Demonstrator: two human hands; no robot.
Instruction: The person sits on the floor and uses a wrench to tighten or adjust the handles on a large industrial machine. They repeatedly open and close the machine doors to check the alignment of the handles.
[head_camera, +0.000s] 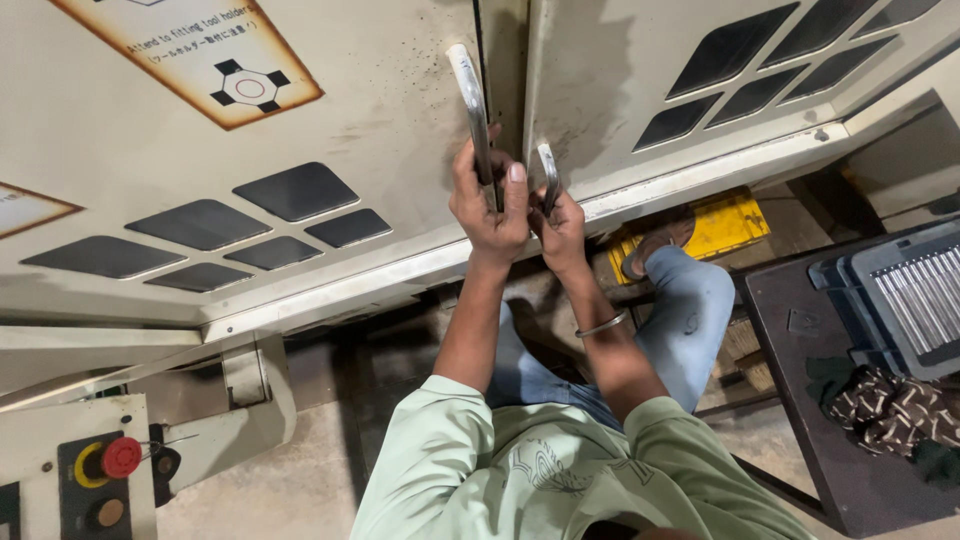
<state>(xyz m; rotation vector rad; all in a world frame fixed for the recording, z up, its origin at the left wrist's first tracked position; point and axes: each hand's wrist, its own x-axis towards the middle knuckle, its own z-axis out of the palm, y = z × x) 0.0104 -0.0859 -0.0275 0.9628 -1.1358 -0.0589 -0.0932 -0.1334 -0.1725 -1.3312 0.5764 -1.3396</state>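
Note:
Two cream machine doors meet at a dark seam in front of me. My left hand (488, 205) is wrapped around the long metal handle (467, 90) of the left door (380, 110). My right hand (560, 228) grips the shorter metal handle (547, 165) of the right door (600, 90); a thin metal bangle (600, 325) circles that wrist. Both hands sit close together at the seam. Dark window panels (300, 190) are set in the left door, and more dark panels (760, 60) in the right one.
A control box with a red round button (121, 456) is at lower left. A dark table (800, 330) at right carries a grey crate (905, 295) of metal rods and a patterned cloth (885, 405). A yellow step (725, 225) lies under my sandalled foot (655, 245).

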